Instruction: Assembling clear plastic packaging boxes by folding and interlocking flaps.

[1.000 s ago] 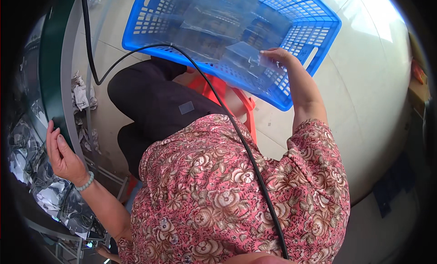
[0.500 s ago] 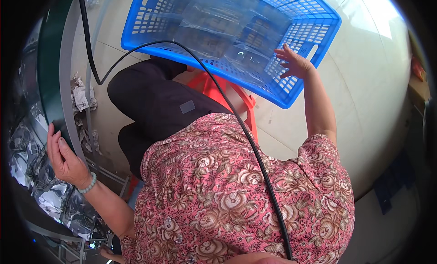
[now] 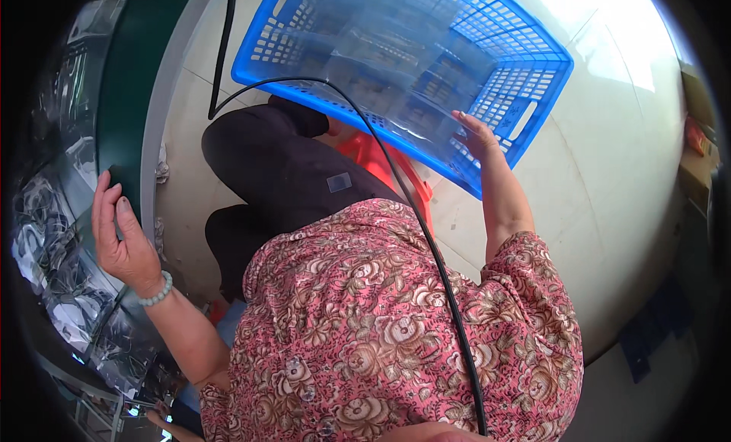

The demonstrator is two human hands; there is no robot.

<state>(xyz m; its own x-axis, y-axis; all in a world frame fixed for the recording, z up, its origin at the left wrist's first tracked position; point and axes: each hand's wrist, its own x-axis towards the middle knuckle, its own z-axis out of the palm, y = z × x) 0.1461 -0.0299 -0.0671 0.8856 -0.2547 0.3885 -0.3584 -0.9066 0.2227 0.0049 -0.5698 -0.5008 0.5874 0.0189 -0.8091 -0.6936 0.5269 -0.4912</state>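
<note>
In front of me a blue plastic basket stands tilted, with clear plastic pieces lying flat inside. My right hand reaches over its near right side. Its fingers are apart at the edge of the clear plastic, the lower ones partly hidden. On the other side, my left hand, with a pale bead bracelet at the wrist, is raised by the green tabletop. Its fingers stretch out, and nothing is in them.
Crumpled clear plastic packages cover the left side. A red stool shows below the basket. A black cable crosses my view and torso. At the right edge are a cardboard box and blue objects. Another person's hand shows lower left.
My right hand has come in left and lower, to the clear plastic inside the basket. My left hand has shifted right with its fingers lifted. The whole view has turned slightly.
</note>
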